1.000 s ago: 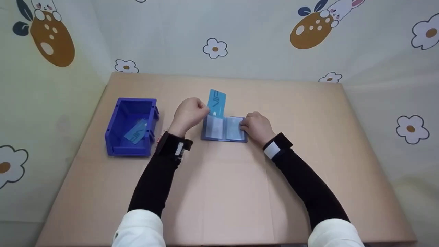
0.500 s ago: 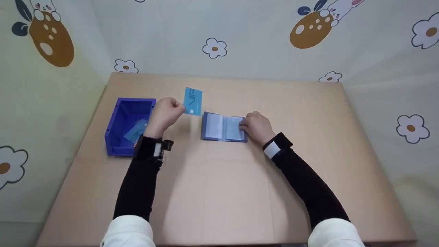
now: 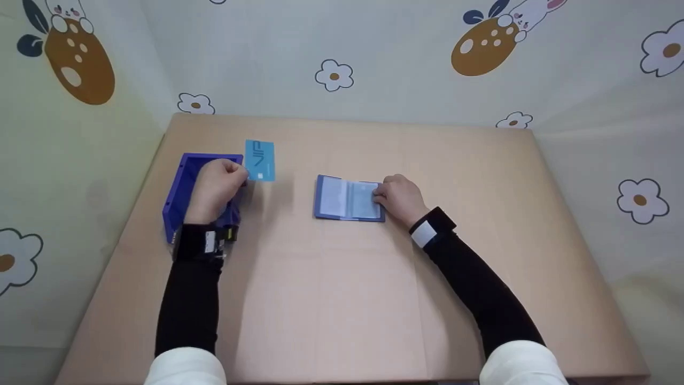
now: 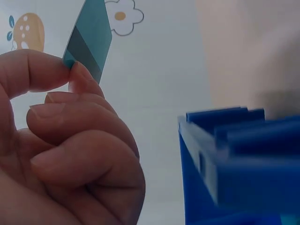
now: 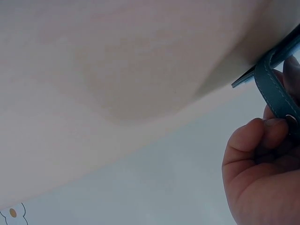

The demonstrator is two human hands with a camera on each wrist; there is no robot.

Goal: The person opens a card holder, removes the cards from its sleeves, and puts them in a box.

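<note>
By its lower left corner, a light blue card (image 3: 260, 160) marked VIP is pinched between the thumb and index finger of my left hand (image 3: 214, 184). That hand is above the blue plastic bin (image 3: 174, 214), with the card held up past the bin's right side. In the left wrist view the card (image 4: 91, 44) is seen nearly edge-on and the other fingers are curled in. A dark blue card holder (image 3: 334, 198) lies spread on the table, its clear sleeves facing up. My right hand (image 3: 401, 198) grips its right edge; the right wrist view shows its snap strap (image 5: 273, 89) by the fingers.
The bin's inside is largely hidden by my left hand and wrist; a teal bit (image 4: 290, 219) shows in it in the left wrist view. The cardboard-coloured table (image 3: 368, 299) meets patterned fabric walls (image 3: 395, 69) at the back and sides.
My left hand has drawn the card up out of the card holder's left side and carried it left to above the bin. The right hand and card holder have stayed in place.
</note>
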